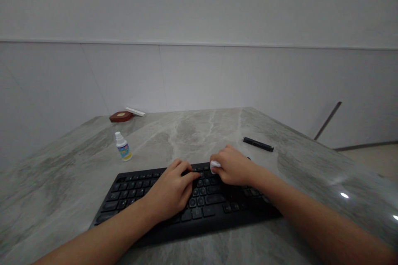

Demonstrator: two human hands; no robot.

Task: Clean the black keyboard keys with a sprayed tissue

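Note:
A black keyboard [199, 192] lies at a slight slant on the grey marbled table. My left hand [174, 188] rests palm down over its middle keys, fingers bent but apart and the thumb stretched to the right; I see nothing in it. Over the upper right keys, my right hand [233, 165] is closed around a small wad of white cloth or tissue [214, 167], which pokes out at the fingertips. That hand and forearm cover much of the keyboard's right part.
A small white bottle [123, 147] with a blue and yellow label stands left behind the keyboard. Farther back are a reddish-brown box [120, 116] and a white bar-like piece [135, 112]. A black pen [258, 144] lies at the right. A pale wall [192, 76] bounds the table's far edge.

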